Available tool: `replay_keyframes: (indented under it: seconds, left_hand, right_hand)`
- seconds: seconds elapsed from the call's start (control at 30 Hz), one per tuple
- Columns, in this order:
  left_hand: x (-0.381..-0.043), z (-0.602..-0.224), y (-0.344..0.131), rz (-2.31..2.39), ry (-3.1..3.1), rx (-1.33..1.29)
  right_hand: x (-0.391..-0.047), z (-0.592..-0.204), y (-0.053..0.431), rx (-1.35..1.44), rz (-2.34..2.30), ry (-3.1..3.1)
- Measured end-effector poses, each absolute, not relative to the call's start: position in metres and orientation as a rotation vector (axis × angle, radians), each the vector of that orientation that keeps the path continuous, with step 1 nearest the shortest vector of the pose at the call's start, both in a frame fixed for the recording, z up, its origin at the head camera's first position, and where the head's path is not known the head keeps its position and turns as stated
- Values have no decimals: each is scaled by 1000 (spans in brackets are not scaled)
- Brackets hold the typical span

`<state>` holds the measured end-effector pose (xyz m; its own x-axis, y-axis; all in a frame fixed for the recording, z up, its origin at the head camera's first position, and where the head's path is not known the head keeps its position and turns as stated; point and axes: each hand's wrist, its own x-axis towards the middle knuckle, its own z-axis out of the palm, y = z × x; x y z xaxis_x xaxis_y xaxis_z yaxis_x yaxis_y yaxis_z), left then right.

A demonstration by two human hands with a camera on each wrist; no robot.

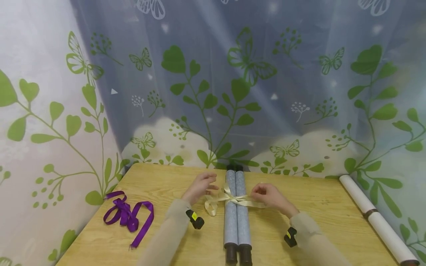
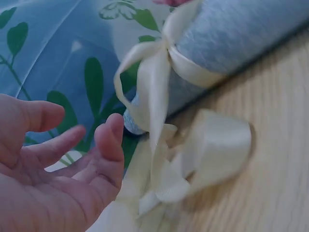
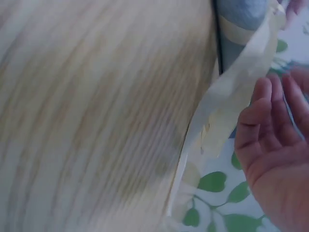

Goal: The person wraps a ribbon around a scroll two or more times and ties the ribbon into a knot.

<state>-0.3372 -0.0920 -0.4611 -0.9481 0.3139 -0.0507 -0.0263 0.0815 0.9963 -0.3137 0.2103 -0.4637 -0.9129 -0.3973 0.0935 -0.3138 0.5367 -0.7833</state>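
Note:
Two light blue scrolls [image 1: 243,225] with dark end knobs lie side by side, bound by a cream satin ribbon [image 1: 247,201] knotted around their middle. Just left of the knot, my left hand [image 1: 201,186] hovers with loosely bent fingers and holds nothing. In the left wrist view, a loop and tails of the ribbon [image 2: 219,145] hang beside its fingertips. My right hand [image 1: 271,195] is on the other side, close to the ribbon's right tail. The right wrist view shows its fingers [image 3: 256,116] relaxed, with the ribbon [image 3: 231,79] running past them.
A crumpled purple ribbon [image 1: 124,218] lies on the left of the wooden table [image 1: 186,244]. A white scroll [image 1: 376,218] with a dark band lies along the right edge. Behind the table hangs a leaf-patterned curtain [image 1: 206,22].

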Motion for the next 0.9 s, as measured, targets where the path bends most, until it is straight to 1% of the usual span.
replay_keyframes:
  seconds: [0.13,0.33,0.47,0.57,0.7,0.9]
  left_hand:
    - [-333,-462,-95,1805,2274,318]
    - [-326,-466,-99,1408,2538,482]
    - [-322,-469,-97,1111,2646,586]
    - [-320,-473,-96,988,2677,607]
    - [-318,-474,-101,932,2732,576]
    - [-322,-473,-120,766,2922,494]
  right_hand:
    - [-310,-467,207,-809,-1185,2662]
    - [-307,-472,206,-913,-1110,2636]
    - [-305,-475,205,-916,-1143,2595]
    - [-304,-477,207,-926,-1137,2585]
    - [-305,-475,217,-910,-1050,2673]
    - [-309,-473,239,-798,-960,2804]
